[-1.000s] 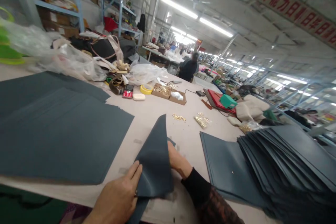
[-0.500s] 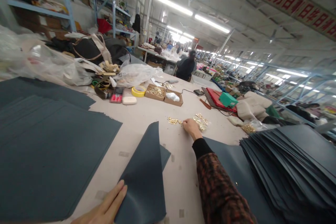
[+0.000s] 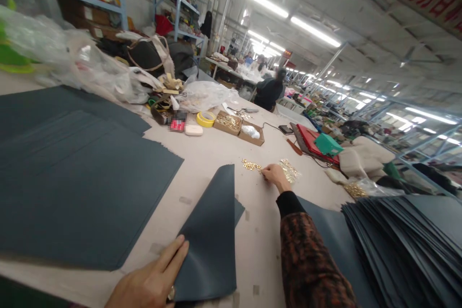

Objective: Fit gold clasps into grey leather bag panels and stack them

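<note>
A dark blue-grey sheet, leather-like and folded over itself, lies on the table in front of me. My left hand rests on its left edge with two fingers stretched out flat; a ring shows and the thumb is hidden. Farther forward, my right hand touches the table with fingertips pinched together, at the right end of a small heap of gold-coloured metal pieces. Whatever is between those fingertips is too small to make out. Right behind that hand lies a clear bag of similar pieces.
Stacks of dark sheets lie left and right. Toward the back are yellow tape, a carton of gold parts, a carton with a white bundle, and a green box. A person sits beyond the table.
The view has turned slightly left, so everything sits farther right. My right hand stays by the gold pieces, fingers bent to the tabletop. My left hand remains on the folded sheet.
</note>
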Motion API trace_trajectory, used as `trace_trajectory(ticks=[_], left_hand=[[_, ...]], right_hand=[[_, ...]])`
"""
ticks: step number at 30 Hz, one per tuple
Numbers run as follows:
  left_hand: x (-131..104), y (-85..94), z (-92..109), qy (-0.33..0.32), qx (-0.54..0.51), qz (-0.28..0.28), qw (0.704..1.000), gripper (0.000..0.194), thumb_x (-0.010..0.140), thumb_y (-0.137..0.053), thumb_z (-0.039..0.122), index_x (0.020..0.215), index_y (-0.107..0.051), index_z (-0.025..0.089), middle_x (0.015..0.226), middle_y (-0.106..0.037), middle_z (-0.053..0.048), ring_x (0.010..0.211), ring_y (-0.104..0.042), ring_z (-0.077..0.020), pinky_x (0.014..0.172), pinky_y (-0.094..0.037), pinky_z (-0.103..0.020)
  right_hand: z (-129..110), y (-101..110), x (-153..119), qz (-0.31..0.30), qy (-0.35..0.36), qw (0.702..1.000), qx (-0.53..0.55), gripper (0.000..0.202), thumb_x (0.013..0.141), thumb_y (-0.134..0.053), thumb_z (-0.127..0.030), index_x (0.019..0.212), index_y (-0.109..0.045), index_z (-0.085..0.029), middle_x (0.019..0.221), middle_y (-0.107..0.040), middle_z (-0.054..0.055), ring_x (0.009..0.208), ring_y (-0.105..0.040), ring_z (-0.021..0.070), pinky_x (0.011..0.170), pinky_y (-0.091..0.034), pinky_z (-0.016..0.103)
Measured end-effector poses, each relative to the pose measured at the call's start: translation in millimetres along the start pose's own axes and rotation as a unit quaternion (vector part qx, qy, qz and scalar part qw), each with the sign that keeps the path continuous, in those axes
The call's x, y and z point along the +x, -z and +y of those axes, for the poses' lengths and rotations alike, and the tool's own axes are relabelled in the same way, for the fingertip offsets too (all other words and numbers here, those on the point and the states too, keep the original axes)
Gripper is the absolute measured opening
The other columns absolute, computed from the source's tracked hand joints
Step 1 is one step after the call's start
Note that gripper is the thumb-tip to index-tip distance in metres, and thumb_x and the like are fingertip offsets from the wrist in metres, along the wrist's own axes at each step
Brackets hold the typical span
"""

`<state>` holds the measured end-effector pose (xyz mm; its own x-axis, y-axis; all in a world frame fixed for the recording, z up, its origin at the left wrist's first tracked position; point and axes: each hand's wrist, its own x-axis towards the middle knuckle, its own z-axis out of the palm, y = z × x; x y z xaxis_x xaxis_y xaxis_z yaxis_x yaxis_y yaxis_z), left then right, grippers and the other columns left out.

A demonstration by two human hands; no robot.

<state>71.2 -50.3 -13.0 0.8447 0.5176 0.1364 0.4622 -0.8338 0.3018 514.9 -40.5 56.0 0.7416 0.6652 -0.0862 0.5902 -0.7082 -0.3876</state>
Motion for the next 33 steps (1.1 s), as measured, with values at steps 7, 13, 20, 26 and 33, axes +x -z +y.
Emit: trace_trajectory(ticks=[7, 13, 20, 26, 33], left_hand=[[10.8, 41.0, 22.0, 0.023, -0.036, -0.082, 0.996, 0.074, 0.068, -0.041, 0.003, 0.141, -0.044, 0.007, 0.142, -0.052, -0.018, 0.11, -0.065, -0.0279, 0.091, -0.056, -0.042], [7.7, 44.6, 21.9, 0.004, -0.039, -0.063, 0.997, 0.063, 0.074, -0.042, 0.006, 0.137, -0.046, 0.006, 0.126, -0.059, -0.018, 0.098, -0.067, -0.0289, 0.079, -0.059, -0.043], [5.3, 41.9, 17.6, -0.029, -0.03, -0.04, 0.998, 0.042, 0.079, -0.045, 0.011, 0.12, -0.054, 0.012, 0.102, -0.063, -0.01, 0.082, -0.066, -0.026, 0.068, -0.057, -0.04], [4.0, 37.7, 14.1, -0.036, -0.054, -0.033, 0.997, 0.032, 0.081, -0.047, 0.013, 0.111, -0.057, 0.013, 0.101, -0.063, -0.01, 0.083, -0.065, -0.0265, 0.069, -0.057, -0.041], [4.1, 39.2, 12.0, -0.036, -0.09, -0.036, 0.995, 0.03, 0.083, -0.046, 0.013, 0.11, -0.058, 0.012, 0.1, -0.063, -0.01, 0.083, -0.065, -0.0266, 0.069, -0.057, -0.041]], right_hand=[[-29.6, -6.1, -78.0, 0.007, 0.095, 0.984, 0.153, 0.032, 0.086, -0.053, -0.039, 0.092, -0.067, -0.01, 0.079, -0.071, 0.01, 0.071, -0.068, 0.019, 0.065, -0.054, 0.028], [-100.3, -37.0, -191.6, -0.221, 0.226, 0.906, 0.281, 0.021, 0.082, -0.065, -0.037, 0.084, -0.068, -0.016, 0.064, -0.067, 0.001, 0.056, -0.062, 0.0136, 0.055, -0.051, 0.025], [-130.4, -65.3, -217.9, -0.243, 0.351, 0.898, 0.103, 0.014, 0.083, -0.06, -0.011, 0.078, -0.072, -0.018, 0.077, -0.074, 0.0, 0.07, -0.065, 0.0128, 0.065, -0.044, 0.023], [-138.3, -67.4, -219.4, -0.254, 0.338, 0.902, 0.091, 0.014, 0.082, -0.06, -0.014, 0.076, -0.072, -0.017, 0.073, -0.072, 0.0, 0.065, -0.062, 0.0123, 0.06, -0.041, 0.022], [-145.0, -68.6, -216.7, -0.296, 0.258, 0.915, 0.091, 0.013, 0.078, -0.059, -0.018, 0.073, -0.07, -0.016, 0.062, -0.067, 0.0, 0.056, -0.059, 0.0122, 0.052, -0.04, 0.021]])
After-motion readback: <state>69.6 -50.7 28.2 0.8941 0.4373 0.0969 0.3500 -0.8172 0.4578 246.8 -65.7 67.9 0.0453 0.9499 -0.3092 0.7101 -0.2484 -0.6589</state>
